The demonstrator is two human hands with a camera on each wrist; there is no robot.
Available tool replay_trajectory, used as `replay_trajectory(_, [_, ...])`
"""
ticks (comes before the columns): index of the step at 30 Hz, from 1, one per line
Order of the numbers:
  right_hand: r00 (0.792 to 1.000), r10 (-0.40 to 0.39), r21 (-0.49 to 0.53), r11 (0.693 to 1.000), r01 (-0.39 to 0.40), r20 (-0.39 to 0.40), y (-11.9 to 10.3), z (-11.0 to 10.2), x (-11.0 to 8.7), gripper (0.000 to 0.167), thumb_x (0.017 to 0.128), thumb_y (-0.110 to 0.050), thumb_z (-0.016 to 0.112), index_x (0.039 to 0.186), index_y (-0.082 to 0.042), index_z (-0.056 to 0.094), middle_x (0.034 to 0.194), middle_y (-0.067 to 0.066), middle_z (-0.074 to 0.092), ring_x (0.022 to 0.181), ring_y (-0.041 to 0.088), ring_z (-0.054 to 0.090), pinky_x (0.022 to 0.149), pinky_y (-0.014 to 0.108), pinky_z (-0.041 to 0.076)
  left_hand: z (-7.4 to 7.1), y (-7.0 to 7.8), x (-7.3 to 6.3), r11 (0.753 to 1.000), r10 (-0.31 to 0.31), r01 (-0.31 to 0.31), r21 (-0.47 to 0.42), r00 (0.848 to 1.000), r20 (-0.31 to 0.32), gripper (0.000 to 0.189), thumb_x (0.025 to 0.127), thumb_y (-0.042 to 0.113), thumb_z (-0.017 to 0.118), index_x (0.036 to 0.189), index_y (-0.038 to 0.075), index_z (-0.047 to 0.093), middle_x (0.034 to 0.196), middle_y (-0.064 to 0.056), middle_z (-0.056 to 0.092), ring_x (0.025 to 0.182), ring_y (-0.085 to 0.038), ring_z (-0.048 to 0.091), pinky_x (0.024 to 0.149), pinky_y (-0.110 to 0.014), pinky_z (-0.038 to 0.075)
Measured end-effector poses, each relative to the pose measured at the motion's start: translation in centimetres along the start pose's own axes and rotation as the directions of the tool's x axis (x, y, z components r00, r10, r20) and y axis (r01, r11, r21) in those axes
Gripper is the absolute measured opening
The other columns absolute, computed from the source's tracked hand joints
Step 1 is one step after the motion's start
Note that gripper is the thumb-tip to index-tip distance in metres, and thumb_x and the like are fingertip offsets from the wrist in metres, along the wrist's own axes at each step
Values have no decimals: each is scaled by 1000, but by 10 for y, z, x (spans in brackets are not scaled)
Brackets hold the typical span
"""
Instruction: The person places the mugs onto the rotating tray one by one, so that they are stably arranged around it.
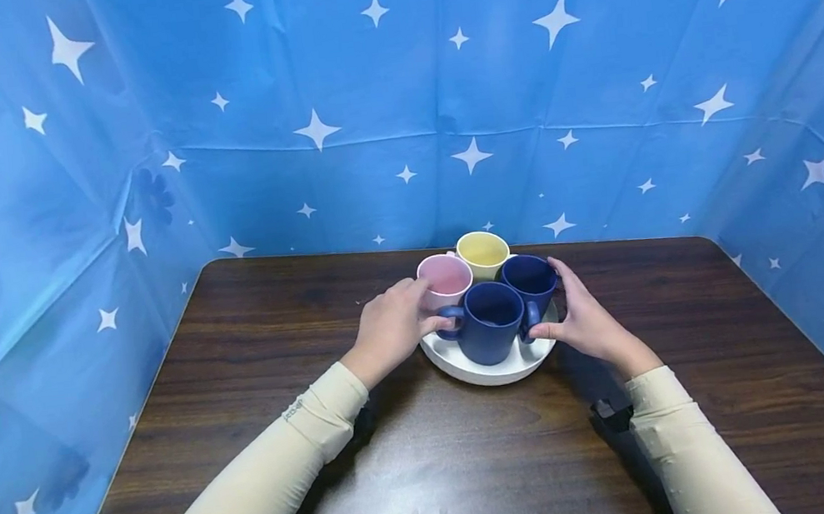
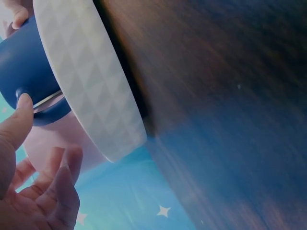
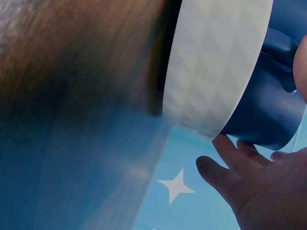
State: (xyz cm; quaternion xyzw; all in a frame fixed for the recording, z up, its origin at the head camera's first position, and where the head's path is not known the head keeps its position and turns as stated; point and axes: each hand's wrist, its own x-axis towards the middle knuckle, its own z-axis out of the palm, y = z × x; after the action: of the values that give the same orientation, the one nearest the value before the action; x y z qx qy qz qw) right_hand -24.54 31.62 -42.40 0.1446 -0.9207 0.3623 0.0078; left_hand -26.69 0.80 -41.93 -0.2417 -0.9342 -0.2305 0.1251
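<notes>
Four-sided, the cups crowd a round white tray [image 1: 495, 376] with a faceted outer wall. A pink mug [image 1: 452, 282] stands left, a yellow mug [image 1: 483, 259] behind it, one navy mug [image 1: 494, 332] in front and another navy mug [image 1: 540, 287] at right. My left hand [image 1: 392, 326] has its bent fingers round the pink mug's outer side; its thumb touches the front navy mug's handle [image 2: 53, 112]. My right hand [image 1: 590, 318] holds the right navy mug, thumb at its handle [image 3: 279, 45] and fingers along the far side. Some fingertips are hidden behind the mugs.
The tray rests on a dark wood-grain table [image 1: 275, 321], towards its back edge. Behind and beside the table hangs a blue curtain [image 1: 395, 91] with white stars. A small black object [image 1: 611, 414] shows beneath the right wrist.
</notes>
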Motion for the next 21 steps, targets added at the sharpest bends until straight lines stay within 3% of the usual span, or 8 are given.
replay_trajectory(4, [999, 39, -9, 999, -39, 9, -1, 0, 0, 119, 82, -24, 87, 158, 7, 0, 161, 35, 13, 146, 52, 25, 115, 63, 26, 0, 0, -1, 1000, -4, 4, -6, 1000, 2, 52, 82, 46, 83, 118, 13, 67, 96, -6, 69, 79, -22, 67, 61, -39, 54])
replay_trajectory(8, [999, 47, -3, 999, -47, 25, -1, -2, -1, 117, 83, -25, 86, 158, 7, 3, 159, 36, 17, 140, 53, 35, 111, 62, 33, 1, -1, -1, 1000, 2, -2, -17, 1000, 2, 51, 82, 46, 83, 118, 13, 67, 97, -5, 69, 79, -21, 67, 61, -38, 54])
replay_trajectory(21, [997, 58, -8, 998, -58, 43, 1, -2, -3, 116, 86, -28, 83, 160, 3, 0, 163, 33, 10, 147, 51, 24, 114, 64, 26, -1, 0, -3, 1000, -3, 2, -25, 1000, -4, 52, 82, 46, 83, 119, 14, 68, 96, -5, 70, 79, -22, 68, 60, -38, 53])
